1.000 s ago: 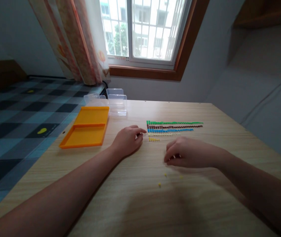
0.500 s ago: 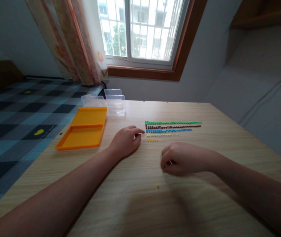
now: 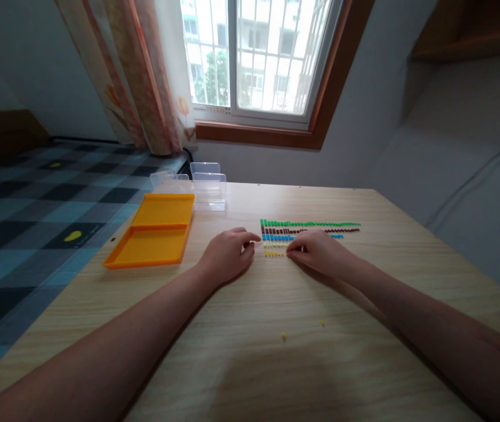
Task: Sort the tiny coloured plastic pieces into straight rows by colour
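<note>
Rows of small blocks lie on the table: a green row (image 3: 291, 223) farthest away, then a dark brown row (image 3: 276, 231), a blue row (image 3: 276, 238), a pale yellow row (image 3: 274, 245) and a short yellow row (image 3: 272, 254) nearest me. My left hand (image 3: 228, 253) rests at their left ends, index finger stretched out and thumb apart from it, holding nothing visible. My right hand (image 3: 317, 249) is pinched at the right end of the yellow row, covering parts of the rows behind. Whatever its fingertips hold is hidden. Two loose yellow blocks (image 3: 283, 336) lie closer to me.
An open orange case (image 3: 148, 246) lies at the table's left side. Behind it stand clear plastic boxes (image 3: 210, 193). A bed with a checked cover (image 3: 34, 234) adjoins the table's left edge. A window (image 3: 271, 58) is beyond the far edge.
My right hand has moved away from me, from above the bare wood to the right end of the yellow row. My left hand stays by the rows' left ends.
</note>
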`<control>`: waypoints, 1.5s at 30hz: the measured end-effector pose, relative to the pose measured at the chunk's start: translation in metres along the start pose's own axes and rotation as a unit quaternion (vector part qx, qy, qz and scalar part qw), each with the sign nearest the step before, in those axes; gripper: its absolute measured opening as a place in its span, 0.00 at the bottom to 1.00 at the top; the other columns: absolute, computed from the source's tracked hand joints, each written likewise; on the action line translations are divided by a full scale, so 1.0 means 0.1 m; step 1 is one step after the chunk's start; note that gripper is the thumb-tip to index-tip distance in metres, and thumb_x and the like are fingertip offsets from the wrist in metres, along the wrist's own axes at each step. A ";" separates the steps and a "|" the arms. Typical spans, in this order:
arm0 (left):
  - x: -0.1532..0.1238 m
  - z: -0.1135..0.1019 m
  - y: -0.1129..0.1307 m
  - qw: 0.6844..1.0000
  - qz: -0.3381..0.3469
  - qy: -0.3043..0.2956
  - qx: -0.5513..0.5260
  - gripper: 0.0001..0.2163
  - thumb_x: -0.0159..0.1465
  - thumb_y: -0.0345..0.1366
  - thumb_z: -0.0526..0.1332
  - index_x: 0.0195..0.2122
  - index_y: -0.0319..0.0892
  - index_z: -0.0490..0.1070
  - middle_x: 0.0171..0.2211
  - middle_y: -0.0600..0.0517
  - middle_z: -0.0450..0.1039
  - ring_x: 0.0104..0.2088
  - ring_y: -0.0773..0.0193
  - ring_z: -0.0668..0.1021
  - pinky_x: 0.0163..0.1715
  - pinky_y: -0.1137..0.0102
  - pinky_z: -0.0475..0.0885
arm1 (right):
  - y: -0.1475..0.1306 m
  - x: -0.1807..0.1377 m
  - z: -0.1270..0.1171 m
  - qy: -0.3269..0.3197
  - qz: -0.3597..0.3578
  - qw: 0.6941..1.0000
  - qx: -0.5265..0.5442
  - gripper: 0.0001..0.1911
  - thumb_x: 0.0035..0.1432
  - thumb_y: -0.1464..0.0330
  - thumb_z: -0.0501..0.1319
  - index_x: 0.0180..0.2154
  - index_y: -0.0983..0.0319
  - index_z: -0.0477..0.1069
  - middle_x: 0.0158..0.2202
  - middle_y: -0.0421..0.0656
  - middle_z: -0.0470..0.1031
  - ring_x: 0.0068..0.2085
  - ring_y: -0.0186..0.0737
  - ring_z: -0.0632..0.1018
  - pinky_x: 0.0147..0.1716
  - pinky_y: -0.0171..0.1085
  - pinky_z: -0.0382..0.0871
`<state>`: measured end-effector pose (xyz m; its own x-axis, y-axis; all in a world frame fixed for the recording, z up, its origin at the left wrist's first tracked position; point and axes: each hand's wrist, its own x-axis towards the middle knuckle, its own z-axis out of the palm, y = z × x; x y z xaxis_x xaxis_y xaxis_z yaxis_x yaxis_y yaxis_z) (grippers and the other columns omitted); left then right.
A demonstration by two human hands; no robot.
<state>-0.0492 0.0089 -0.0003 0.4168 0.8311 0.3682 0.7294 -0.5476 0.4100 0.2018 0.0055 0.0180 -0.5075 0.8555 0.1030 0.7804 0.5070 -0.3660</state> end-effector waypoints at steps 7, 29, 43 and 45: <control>0.00 -0.02 0.03 1.000 -0.001 -0.001 0.000 0.13 0.63 0.29 0.58 0.43 0.43 0.82 0.36 0.50 0.79 0.29 0.64 0.76 0.35 0.69 0.71 | -0.02 0.01 0.04 0.012 0.008 1.000 0.010 0.08 0.60 0.71 0.63 0.35 0.61 0.83 0.33 0.40 0.80 0.33 0.31 0.76 0.34 0.29 0.62; 0.00 0.01 -0.01 1.000 0.009 0.004 -0.008 0.13 0.63 0.30 0.58 0.43 0.44 0.81 0.36 0.51 0.79 0.30 0.64 0.76 0.36 0.69 0.71 | -0.87 -0.49 -0.27 -0.255 -0.139 0.957 0.006 0.07 0.59 0.71 0.64 0.37 0.59 0.82 0.33 0.39 0.78 0.33 0.29 0.73 0.34 0.29 0.61; -0.01 0.00 -0.01 1.000 0.008 0.002 -0.005 0.13 0.63 0.30 0.58 0.43 0.44 0.82 0.36 0.51 0.78 0.29 0.65 0.76 0.34 0.69 0.70 | -0.96 -0.56 -0.25 -0.265 -0.107 0.945 -0.158 0.09 0.60 0.75 0.59 0.34 0.63 0.79 0.34 0.42 0.77 0.25 0.29 0.68 0.25 0.33 0.48; 0.00 0.00 -0.01 1.000 0.007 0.001 -0.006 0.13 0.63 0.30 0.58 0.43 0.44 0.82 0.36 0.51 0.78 0.29 0.65 0.76 0.33 0.69 0.70 | -0.87 -0.52 -0.30 -0.223 -0.075 0.954 -0.186 0.09 0.61 0.76 0.59 0.34 0.63 0.78 0.34 0.42 0.77 0.27 0.30 0.70 0.27 0.33 0.48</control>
<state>-0.0501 0.0091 -0.0009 0.4254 0.8230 0.3765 0.7168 -0.5603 0.4150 0.1716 -0.0794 0.0725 -0.6631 0.6828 -0.3067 0.7209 0.6929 -0.0160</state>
